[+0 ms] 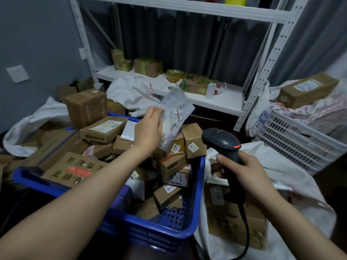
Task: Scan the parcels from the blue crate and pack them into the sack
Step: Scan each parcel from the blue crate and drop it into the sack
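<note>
Lower shelf board: white, at 12 o'clock; carries taped cardboard boxes along its back and a white cup of pens toward 1 o'clock.
Upper shelf board: carries a yellow container, cut off by the frame's top.
Floor: dark; blue crate at 6 o'clock, open sack just beside it at 4 o'clock, white slatted crate at 3 o'clock, flattened cartons at 9 o'clock.

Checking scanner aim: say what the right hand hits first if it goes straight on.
The right hand, gripping the scanner, likely meets the small cardboard box in the blue crate first, though depth is unclear.
</note>
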